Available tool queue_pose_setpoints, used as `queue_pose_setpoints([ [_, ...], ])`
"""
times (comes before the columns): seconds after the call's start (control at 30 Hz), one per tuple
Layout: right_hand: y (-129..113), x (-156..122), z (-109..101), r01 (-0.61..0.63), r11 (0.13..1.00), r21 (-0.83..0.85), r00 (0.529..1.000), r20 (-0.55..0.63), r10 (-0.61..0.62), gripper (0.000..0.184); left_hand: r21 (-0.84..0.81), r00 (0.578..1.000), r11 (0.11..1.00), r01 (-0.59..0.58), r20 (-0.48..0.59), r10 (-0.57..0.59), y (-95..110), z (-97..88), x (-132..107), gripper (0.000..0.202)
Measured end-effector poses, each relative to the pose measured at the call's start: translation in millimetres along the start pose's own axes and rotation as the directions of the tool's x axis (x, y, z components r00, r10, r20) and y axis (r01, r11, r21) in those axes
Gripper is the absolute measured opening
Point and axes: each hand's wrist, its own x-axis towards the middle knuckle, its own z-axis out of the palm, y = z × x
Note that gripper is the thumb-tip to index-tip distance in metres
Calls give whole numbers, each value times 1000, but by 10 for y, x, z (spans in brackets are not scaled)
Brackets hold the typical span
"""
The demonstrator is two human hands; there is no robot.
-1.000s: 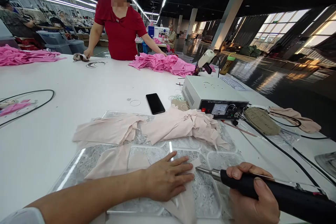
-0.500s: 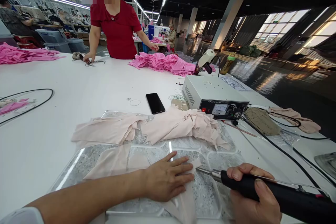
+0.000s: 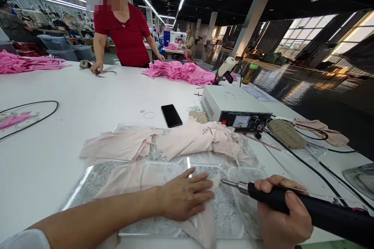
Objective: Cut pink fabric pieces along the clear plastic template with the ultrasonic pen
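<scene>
My left hand (image 3: 187, 194) lies flat, fingers spread, pressing a pale pink fabric piece (image 3: 204, 225) onto a clear plastic template (image 3: 226, 210) with rounded outlines. My right hand (image 3: 283, 210) is wrapped round a black ultrasonic cutter (image 3: 264, 198), its cord running off to the right. The cutter's metal tip (image 3: 226, 181) points left, close to the edge of the fabric by my left fingertips; whether it touches cannot be made out. Behind my left hand, stacked pale pink fabric pieces (image 3: 187, 140) cover the far part of the template.
A grey control box (image 3: 233, 103) stands at the back right with a cable. Left of it lies a black phone (image 3: 171, 115). Pink fabric piles (image 3: 181, 72) sit on the far side of the white table (image 3: 87, 105), where a person in red (image 3: 125, 35) stands. A khaki pouch (image 3: 286, 134) lies right.
The cutter tip has shifted slightly up and right, away from my left fingers. My left hand stays in place. The person in red has drawn one hand in toward the pink pile.
</scene>
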Motion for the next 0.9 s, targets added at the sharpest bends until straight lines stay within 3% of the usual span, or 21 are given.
queue_pose_setpoints([
  [0.23,8,-17,22,-9,1000,-19,1000,18,10,9,77,997,994,-73,-12,74,-41,-170,4,38],
  [0.47,-62,-48,-57,31,998,-52,999,27,-30,7,106,996,992,-71,-39,76,265,-209,-79,22],
  [0.67,-157,-114,-128,56,991,-118,996,71,-48,8,249,986,959,-137,-59,156,128,-285,-154,13],
  [0.77,-227,-151,-132,22,990,-140,996,87,-10,10,246,988,961,-130,-51,146,113,-345,-148,14],
  [0.9,-243,-154,-101,56,995,-84,996,72,-50,9,170,994,983,-64,-80,78,239,-292,-105,23],
])
